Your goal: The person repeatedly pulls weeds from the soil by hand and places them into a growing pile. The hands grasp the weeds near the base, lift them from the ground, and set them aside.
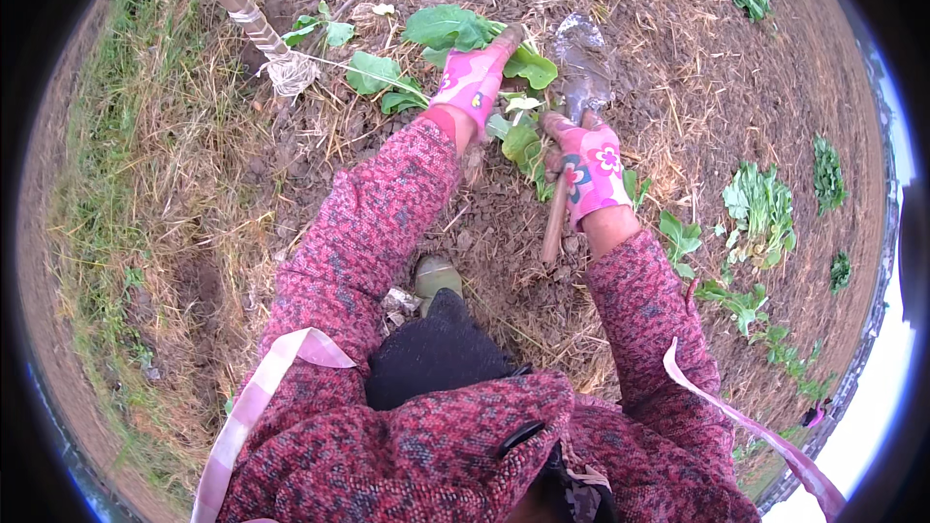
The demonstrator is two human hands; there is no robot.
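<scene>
My left hand (476, 81), in a pink flowered glove with soiled fingertips, grasps a leafy green plant (449, 27). Its broad leaves spread to both sides of the glove. In my right hand (590, 163), gloved alike, is a hand trowel with a wooden handle (555, 225). The muddy metal trowel blade (583, 62) points away from me over the soil, just right of the plant. Between my hands, yellowing leaves (524, 145) lie low near the ground. The root of the held plant is hidden.
A wooden stake (240, 3) wound with string (290, 74) stands at upper left, its line stretched toward my left wrist. More plants (378, 74) grow along this line. Leafy bunches (759, 211) lie on straw-strewn soil at right. My boot (437, 277) is below.
</scene>
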